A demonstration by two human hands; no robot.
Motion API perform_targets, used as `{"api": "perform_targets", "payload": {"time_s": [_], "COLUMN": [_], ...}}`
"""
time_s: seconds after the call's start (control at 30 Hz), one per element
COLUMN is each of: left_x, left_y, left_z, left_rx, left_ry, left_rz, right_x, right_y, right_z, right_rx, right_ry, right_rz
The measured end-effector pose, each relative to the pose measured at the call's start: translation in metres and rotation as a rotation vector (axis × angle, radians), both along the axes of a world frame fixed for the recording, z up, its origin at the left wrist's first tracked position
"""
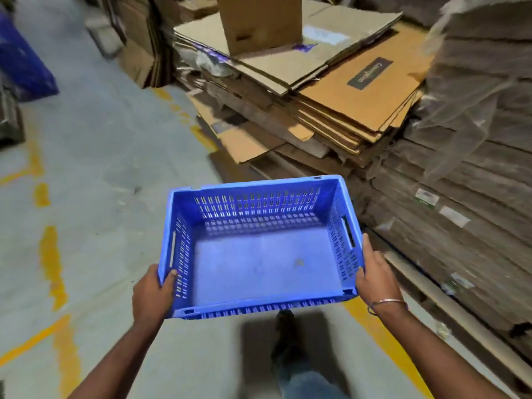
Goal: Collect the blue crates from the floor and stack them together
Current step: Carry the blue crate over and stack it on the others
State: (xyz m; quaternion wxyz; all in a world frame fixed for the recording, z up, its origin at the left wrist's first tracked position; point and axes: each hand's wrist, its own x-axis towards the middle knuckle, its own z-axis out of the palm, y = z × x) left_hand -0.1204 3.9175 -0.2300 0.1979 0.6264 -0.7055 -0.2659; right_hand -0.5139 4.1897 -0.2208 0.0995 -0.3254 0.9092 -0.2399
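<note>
Both hands, left (154,289) and right (375,272), clamped around blue crate (259,263) rim above floor (100,156).

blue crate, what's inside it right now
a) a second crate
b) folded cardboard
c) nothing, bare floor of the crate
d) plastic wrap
c: the blue crate shows only its bare bottom panel, while the left hand and right hand hold its near corners above the floor.
</note>
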Motion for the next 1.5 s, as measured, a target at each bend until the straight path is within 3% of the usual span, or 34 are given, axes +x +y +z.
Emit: {"api": "perform_targets", "payload": {"time_s": [0.37,0.63,0.8,1.07,1.5], "left_x": [0.053,0.102,0.136,0.178,0.184], "left_y": [-0.184,-0.329,-0.458,-0.680,-1.044], "left_z": [0.037,0.025,0.009,0.035,0.031], "left_rx": [-0.020,0.044,0.064,0.050,0.096], "left_ry": [-0.048,-0.012,0.033,0.020,0.045], "left_rz": [0.360,0.591,0.640,0.604,0.603], "right_x": [-0.026,0.009,0.043,0.086,0.091], "right_y": [-0.363,-0.591,-0.733,-0.935,-1.293], "right_z": [-0.002,-0.001,0.005,0.035,0.029], "right_rx": [0.108,0.145,0.158,0.130,0.103], "right_ry": [0.051,0.152,0.136,0.148,0.115], "right_rz": [0.448,0.699,0.726,0.701,0.679]}}
